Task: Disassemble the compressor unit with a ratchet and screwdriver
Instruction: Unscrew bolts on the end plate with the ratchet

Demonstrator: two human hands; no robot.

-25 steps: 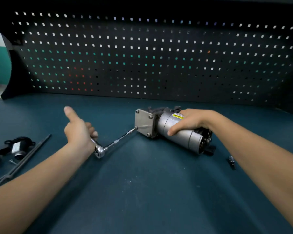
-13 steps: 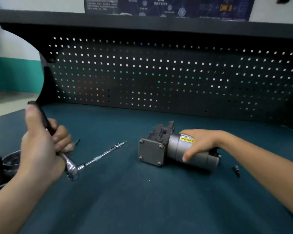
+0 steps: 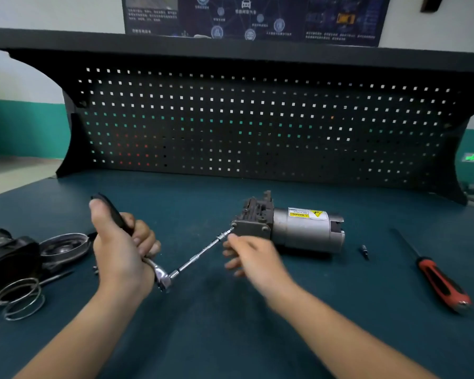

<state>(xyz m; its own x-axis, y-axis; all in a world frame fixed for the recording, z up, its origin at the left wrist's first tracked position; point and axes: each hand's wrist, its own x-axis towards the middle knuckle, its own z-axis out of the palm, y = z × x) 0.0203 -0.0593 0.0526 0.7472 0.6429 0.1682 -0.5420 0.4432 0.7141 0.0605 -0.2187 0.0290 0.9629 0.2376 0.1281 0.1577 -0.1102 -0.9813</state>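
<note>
Head camera showed the left hand [image 3: 121, 250] gripping the ratchet [image 3: 163, 277], its socket [image 3: 226, 234] against the compressor [image 3: 301, 231] lying on the bench [image 3: 230, 337]. The right hand [image 3: 252, 258], blurred beside the socket, could not be read as holding or loose.

Right hand [image 3: 253, 258], just in front of compressor unit [image 3: 307, 231]: motion-blurred. Finger pose, and any contact with the socket end of the ratchet [image 3: 195, 259], not resolvable.
Ratchet handle: mid-section hidden inside the left hand [image 3: 121, 250] grip.
Small dark piece [image 3: 364, 251] right of unit: too small to identify.
Black parts [image 3: 8, 258] far left of unit: cut by frame edge.
Poster [image 3: 252, 17] above and behind unit: top cropped, text unreadable.
Warning label [image 3: 307, 213] on unit: fine print illegible.
</note>
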